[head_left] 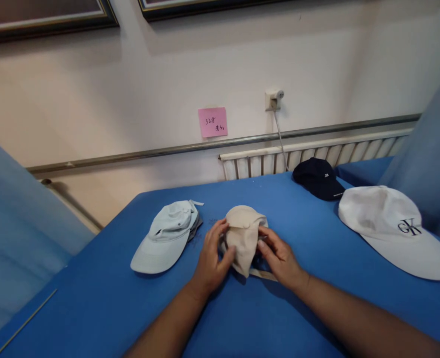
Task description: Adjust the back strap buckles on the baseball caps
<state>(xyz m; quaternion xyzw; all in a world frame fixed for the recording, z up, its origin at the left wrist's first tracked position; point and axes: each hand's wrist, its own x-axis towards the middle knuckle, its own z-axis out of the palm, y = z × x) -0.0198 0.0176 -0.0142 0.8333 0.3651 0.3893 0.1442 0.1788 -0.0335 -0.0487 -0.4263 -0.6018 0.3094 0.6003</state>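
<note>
And it's the L hand [213,256] at the beige baseball cap [243,243], thumb on the front, fingers round the L side, clamped on the cloth! R hand [281,258] has the R edge, thumb & fingers pinched tight on it. Cap's mid-table, right btwn the two, crown crumpled, top button facing up, a beige band poking out just below the R fingers.

Now L to R. Far L, a lt. blue curtain [13,223] hangs by the table, a thin pale strip [26,323] lying nr the edge. Up top, a dark picture frame [51,28], cut off by the view; a 2nd frame [205,7] next along. Metal rail [160,150] runs the wall.

On the blue tablecloth [108,303], a pale blue baseball cap [167,233], brim toward the near L, small dark emblem, strap end sticking out behind; something grey [194,230] tucked under its R side, mostly hidden.

Above, a pink sticky note [213,122], handwritten, "32" readable. White radiator [255,165] below the rail; wall socket [273,100] w/ plug in & cord [280,139] dropping down.

Over R, far side: navy baseball cap [316,176], tiny white mark, brim lettering too small to read. Just beside it, nearer, a big white baseball cap [380,214], dark "CK" logo, brim pointing R. Blue-grey curtain [424,144] closes the R end.
</note>
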